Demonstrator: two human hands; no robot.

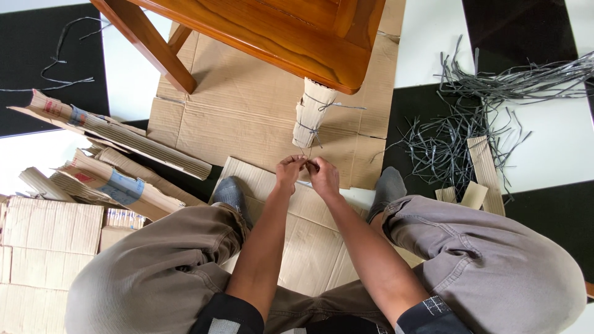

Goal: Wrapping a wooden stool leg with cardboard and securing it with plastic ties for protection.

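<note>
Left hand (pixel 289 172) and right hand (pixel 323 175) pinch strap (pixel 307 162); forearms converge.

Brown cardboard wrap (pixel 312 114), grey straps (pixel 470 117), black-and-white floor (pixel 557 142), possibly tiled

Materials and finish, floor level.
Chair leg (pixel 151 46): glossy varnished wood. Leg wrap (pixel 312 114): matt ribbed cardboard. Straps (pixel 470 124): grey plastic. Trousers (pixel 489 260): matt cloth.
</note>
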